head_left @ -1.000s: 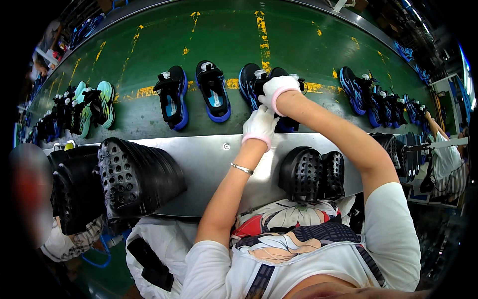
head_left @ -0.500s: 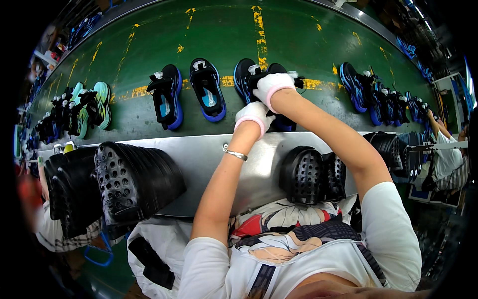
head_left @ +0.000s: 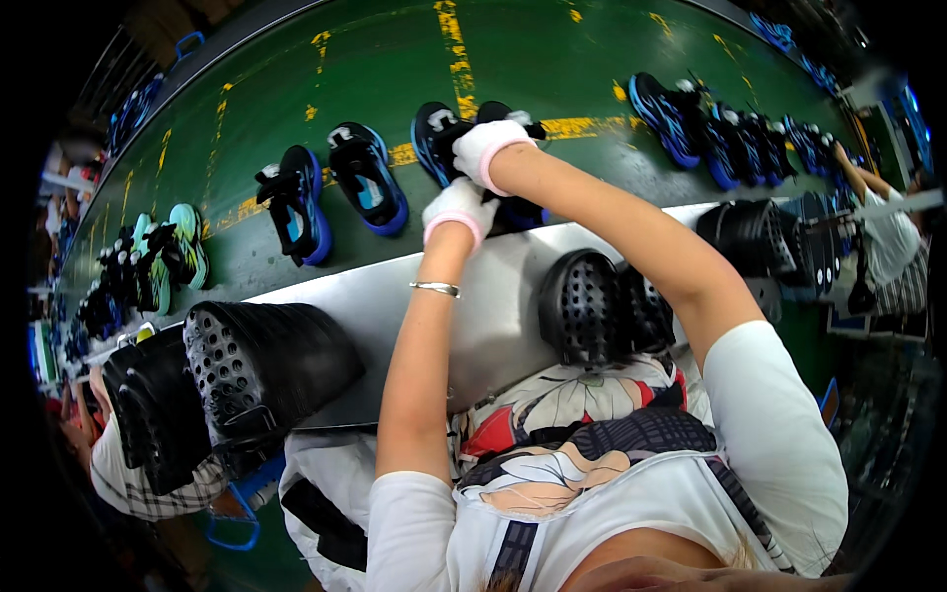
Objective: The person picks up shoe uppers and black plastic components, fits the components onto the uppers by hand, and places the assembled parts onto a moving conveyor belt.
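Observation:
Both my hands wear white gloves with pink cuffs and are at a black and blue sports shoe on the green surface. My right hand lies across the shoe's middle, its fingers curled down and partly hidden. My left hand is closed at the near left side of the same shoe, close below the right one. Just left of them stands its black and blue mate, with white stuffing at its opening. Further left are two more such shoes, one angled and one with a light blue insole.
A metal ledge runs between me and the green conveyor. Black perforated moulds stand on it at left and right. Blue shoes line the right, mint-green shoes the left. Co-workers sit at both sides.
The view has turned, so the shoes and ledge now slant up to the right. My hands stay on the same shoe, with little change in their hold.

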The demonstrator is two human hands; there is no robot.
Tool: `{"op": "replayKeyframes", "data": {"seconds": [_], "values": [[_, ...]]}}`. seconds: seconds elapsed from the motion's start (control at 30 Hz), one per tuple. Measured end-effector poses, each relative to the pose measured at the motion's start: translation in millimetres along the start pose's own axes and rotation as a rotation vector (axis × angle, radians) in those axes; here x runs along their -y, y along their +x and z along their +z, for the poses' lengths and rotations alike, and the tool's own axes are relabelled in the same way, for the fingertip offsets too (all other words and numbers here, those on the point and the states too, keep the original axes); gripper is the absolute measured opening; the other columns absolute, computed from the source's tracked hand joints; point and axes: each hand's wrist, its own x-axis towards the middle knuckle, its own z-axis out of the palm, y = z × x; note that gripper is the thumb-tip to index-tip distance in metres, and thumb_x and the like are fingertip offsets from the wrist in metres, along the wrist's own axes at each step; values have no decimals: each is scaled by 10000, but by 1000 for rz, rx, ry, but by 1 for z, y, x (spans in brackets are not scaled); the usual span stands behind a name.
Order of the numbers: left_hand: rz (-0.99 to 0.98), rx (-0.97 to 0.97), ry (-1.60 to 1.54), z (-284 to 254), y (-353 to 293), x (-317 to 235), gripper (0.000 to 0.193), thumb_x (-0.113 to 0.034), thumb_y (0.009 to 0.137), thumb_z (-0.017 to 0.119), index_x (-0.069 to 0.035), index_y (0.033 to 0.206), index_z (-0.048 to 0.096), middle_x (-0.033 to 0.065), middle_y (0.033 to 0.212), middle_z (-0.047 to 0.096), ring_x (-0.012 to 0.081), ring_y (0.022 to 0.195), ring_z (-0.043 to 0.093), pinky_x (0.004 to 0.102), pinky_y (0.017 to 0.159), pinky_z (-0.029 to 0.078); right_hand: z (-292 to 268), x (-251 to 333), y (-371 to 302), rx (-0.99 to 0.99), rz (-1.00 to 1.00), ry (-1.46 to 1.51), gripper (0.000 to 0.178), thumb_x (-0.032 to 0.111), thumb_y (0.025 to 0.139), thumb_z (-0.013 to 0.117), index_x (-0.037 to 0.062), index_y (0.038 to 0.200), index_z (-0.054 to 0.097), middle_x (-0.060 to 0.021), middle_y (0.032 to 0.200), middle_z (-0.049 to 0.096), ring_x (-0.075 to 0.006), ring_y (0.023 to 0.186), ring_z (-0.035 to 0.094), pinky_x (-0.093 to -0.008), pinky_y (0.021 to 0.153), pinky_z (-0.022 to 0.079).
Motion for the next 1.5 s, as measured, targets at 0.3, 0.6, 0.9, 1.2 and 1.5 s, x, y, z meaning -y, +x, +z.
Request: {"op": "replayKeyframes", "data": {"seconds": [0.3, 0.6, 0.9, 1.2, 1.5], "values": [[179, -260, 156, -12, -19, 13, 436, -378, 854, 599, -92, 1183, 605, 127, 1271, 561, 303, 1155, 545, 364, 968, 449, -3, -48, -210, -488, 31, 571, 259, 298, 893, 508, 79, 937, 639, -136, 863, 649, -332, 831, 620, -402, 739, 488], [257, -716, 226, 1, -88, -11, 422, -218, 797, 699, -161, 1206, 614, 79, 1213, 579, 291, 1069, 550, 385, 918, 464, 50, -33, -345, -570, 187, 733, 92, 130, 837, 620, 61, 886, 656, -89, 827, 627, -266, 754, 620, -325, 676, 504], [410, -676, 69, 15, -105, -33, 321, -166, 801, 698, -80, 1107, 653, 115, 1133, 603, 299, 1031, 559, 372, 910, 451, 66, -27, -341, -575, 107, 624, 325, 293, 702, 737, 98, 940, 629, -73, 905, 604, -274, 869, 601, -383, 734, 492], [441, -584, -26, 27, -101, -34, 304, -145, 794, 687, -44, 1079, 657, 145, 1095, 603, 320, 1025, 562, 386, 913, 445, 63, -35, -333, -563, 36, 533, 316, 301, 683, 740, 89, 877, 610, -77, 856, 603, -283, 844, 595, -395, 723, 480], [301, -335, -458, 20, -111, -52, 282, -190, 854, 672, -29, 1084, 653, 126, 1050, 615, 219, 862, 610, 293, 783, 500, 28, -44, -345, -540, 13, 658, 330, 250, 639, 789, 72, 842, 599, -78, 787, 571, -267, 709, 585, -365, 632, 471]]}}
